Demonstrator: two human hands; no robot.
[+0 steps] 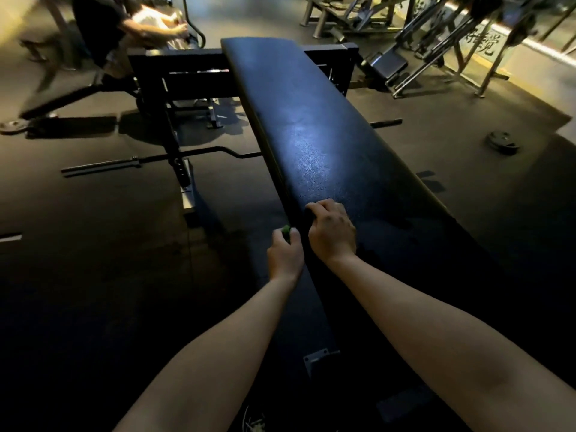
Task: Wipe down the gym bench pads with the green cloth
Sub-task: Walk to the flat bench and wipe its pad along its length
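Note:
A long black bench pad [314, 132] runs from the near right toward the far middle. My left hand [285, 254] is beside the pad's left edge and grips the green cloth [285, 229]; only a small green bit shows above the fingers. My right hand [332, 232] rests on the pad's left edge with its fingers curled over the rim. Both forearms reach in from below.
A barbell [156, 159] lies on the dark floor left of the bench, under a black rack frame [174, 98]. A weight plate [502, 143] lies at right. A seated person [124, 29] is at the far left; more machines [420, 42] stand at the far right.

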